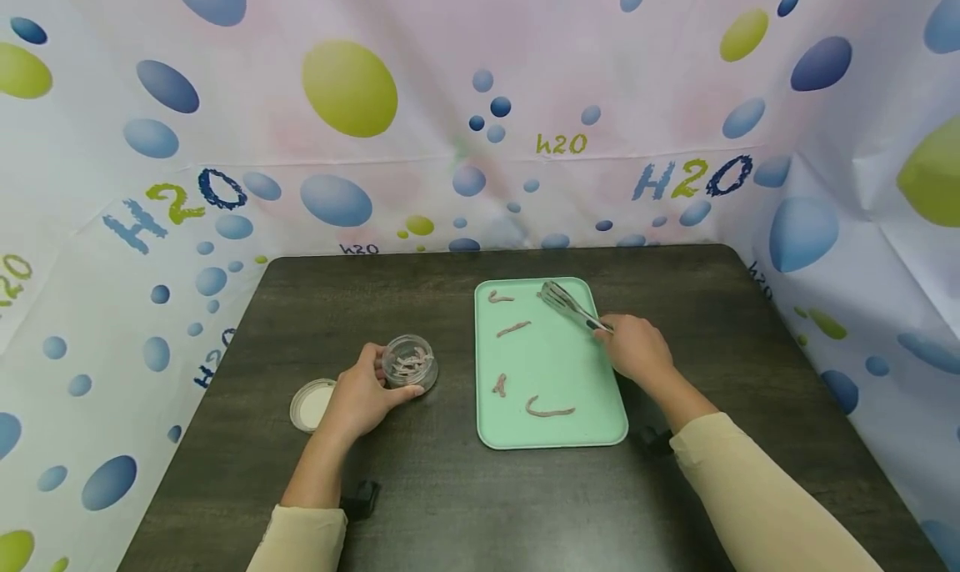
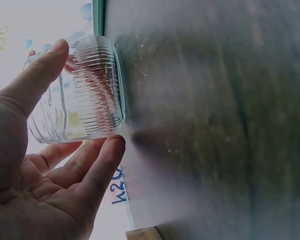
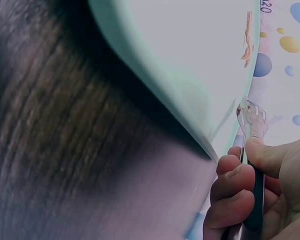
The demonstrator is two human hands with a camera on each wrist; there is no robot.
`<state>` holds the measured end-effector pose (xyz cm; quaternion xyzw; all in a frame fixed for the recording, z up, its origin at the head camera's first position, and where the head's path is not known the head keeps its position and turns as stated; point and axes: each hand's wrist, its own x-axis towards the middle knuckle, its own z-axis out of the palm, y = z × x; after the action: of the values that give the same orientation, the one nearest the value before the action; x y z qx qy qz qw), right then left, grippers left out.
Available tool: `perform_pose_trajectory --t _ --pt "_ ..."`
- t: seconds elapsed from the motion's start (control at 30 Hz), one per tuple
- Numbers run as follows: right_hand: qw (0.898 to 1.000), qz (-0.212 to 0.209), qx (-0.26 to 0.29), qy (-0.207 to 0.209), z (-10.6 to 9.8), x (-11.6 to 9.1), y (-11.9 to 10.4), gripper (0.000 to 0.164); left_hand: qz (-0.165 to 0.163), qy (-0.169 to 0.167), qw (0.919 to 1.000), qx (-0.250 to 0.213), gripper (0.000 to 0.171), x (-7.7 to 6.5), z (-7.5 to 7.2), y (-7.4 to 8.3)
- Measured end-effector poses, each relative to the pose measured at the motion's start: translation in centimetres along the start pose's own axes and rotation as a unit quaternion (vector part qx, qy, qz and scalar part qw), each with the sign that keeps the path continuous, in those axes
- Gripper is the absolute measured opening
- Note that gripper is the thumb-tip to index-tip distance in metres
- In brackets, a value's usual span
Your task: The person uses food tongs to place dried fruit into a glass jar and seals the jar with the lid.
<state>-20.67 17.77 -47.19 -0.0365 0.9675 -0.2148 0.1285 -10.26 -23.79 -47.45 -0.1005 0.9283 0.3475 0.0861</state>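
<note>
My left hand (image 1: 363,397) holds an open glass jar (image 1: 409,362) that stands on the table. In the left wrist view, the thumb lies along one side of the ribbed jar (image 2: 92,92) and the fingers along the other. Several pinkish, worm-like strips lie inside it. My right hand (image 1: 636,348) grips metal tongs (image 1: 573,306), their tips over the far right of a mint-green tray (image 1: 555,363). A tiny pinkish bit shows beside the tips; whether they pinch it is unclear. On the tray lie several more worm-like strips, one curved strip (image 1: 550,411) near the front.
A round pale lid (image 1: 312,405) lies on the dark wooden table (image 1: 435,497), left of the jar and close to my left wrist. A sheet with coloured bubbles and lettering (image 1: 420,138) hangs behind the table and along its sides.
</note>
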Motion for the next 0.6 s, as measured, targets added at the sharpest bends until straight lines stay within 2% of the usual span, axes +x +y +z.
perform_pose_trajectory --t 0.3,0.6 --pt "1.0 -0.003 -0.004 0.0 -0.2 -0.6 -0.2 0.052 -0.003 -0.004 1.0 0.002 0.087 -0.2 0.2 -0.1" --pt "0.999 -0.03 -0.005 0.027 -0.8 -1.4 -2.1 0.048 0.0 -0.002 1.0 -0.001 0.087 -0.1 0.0 -0.1"
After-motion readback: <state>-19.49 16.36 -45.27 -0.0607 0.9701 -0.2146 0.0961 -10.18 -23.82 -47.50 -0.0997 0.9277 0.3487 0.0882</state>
